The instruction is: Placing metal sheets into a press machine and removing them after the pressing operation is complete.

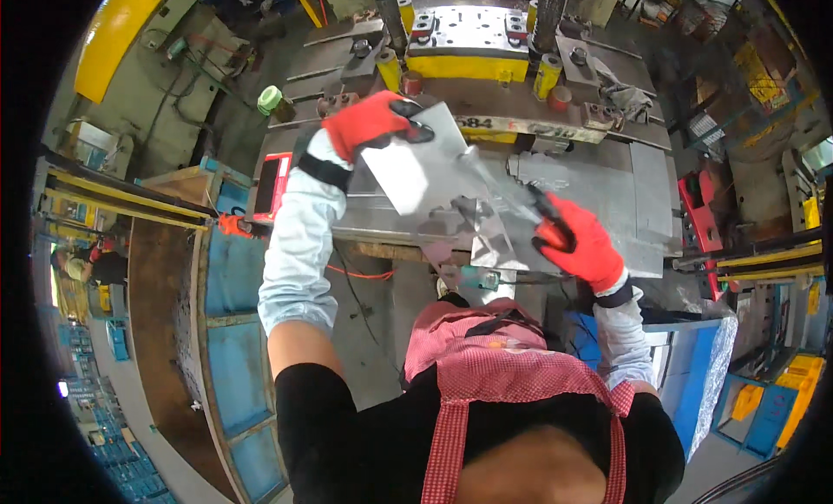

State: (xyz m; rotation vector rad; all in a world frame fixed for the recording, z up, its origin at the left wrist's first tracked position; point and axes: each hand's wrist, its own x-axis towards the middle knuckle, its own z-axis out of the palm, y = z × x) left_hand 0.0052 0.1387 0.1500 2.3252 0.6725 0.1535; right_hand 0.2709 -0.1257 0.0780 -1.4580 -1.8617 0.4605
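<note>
My left hand [373, 126], in a red and black glove, is closed on the upper left edge of a shiny sheet metal piece [401, 176], holding it tilted above the grey work surface. My right hand [580, 243], gloved the same way, is closed lower down on the right. From its fingers a long, thin grey piece [505, 191] slants up toward the sheet metal; blur hides its exact kind. Below the sheet metal, bright and dark reflective patches show near the front edge, and I cannot separate their outlines.
Beyond my hands stands a die set [468, 65] with yellow blocks and upright posts. Flat grey plates [651, 183] lie at the right. A red-framed box [272, 184] sits at the left edge. Blue-panelled bins [239, 300] stand left, a blue cabinet [690, 365] right.
</note>
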